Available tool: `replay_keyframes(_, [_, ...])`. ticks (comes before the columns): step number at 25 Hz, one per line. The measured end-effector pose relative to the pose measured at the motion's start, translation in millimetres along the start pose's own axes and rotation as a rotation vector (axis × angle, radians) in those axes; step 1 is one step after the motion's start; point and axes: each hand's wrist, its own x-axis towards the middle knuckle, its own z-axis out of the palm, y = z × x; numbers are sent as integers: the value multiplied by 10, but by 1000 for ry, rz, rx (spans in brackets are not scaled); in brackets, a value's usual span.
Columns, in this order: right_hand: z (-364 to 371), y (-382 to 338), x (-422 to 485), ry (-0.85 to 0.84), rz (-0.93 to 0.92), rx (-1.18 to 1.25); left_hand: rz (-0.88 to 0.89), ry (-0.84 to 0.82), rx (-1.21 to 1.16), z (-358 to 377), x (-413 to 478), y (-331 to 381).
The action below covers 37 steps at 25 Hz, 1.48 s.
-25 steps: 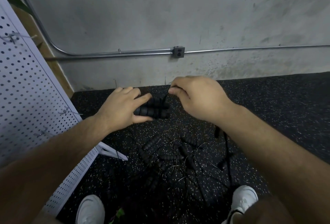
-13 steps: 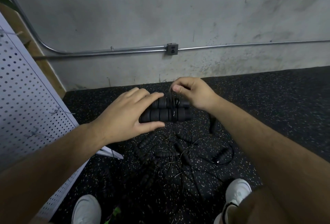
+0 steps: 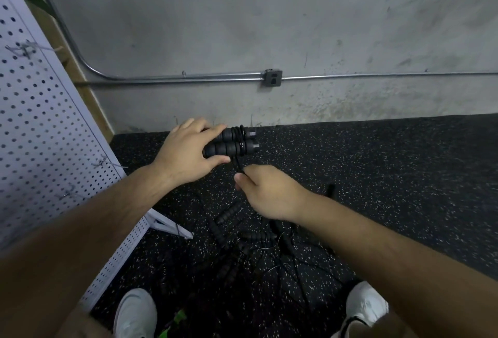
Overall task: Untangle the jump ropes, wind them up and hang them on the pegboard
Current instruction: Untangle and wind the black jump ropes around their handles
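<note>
Right now my left hand is curled round two black handles, which lie side by side and point to the right, held up over the floor near the wall. A few turns of cord sit wrapped round both handles close to their free ends. From those turns the cord drops a short way to my right hand, just below and slightly right of the handles, where thumb and fingers pinch it; how tight that stretch is I cannot tell. Under my arms a pile of more ropes lies tangled on the floor, ribbed handles and thin cords crossing each other, between my white shoes. At my left the white pegboard leans, its foot on the floor beside the pile, with bare wire hooks sticking out of it. A metal pipe runs along the wall through a grey box.
</note>
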Motion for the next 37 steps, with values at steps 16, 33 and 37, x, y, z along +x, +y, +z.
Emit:
replay_keyframes(16, [-605, 683, 254, 234, -86, 254, 318, -149, -272, -175, -265, 481])
replay_keyframes(33, [-374, -74, -130, -13, -88, -217, 110, -60, -59, 86, -5, -63])
replay_keyframes(37, [-624, 44, -82, 212, -199, -466, 228, -129, -110, 95, -83, 110])
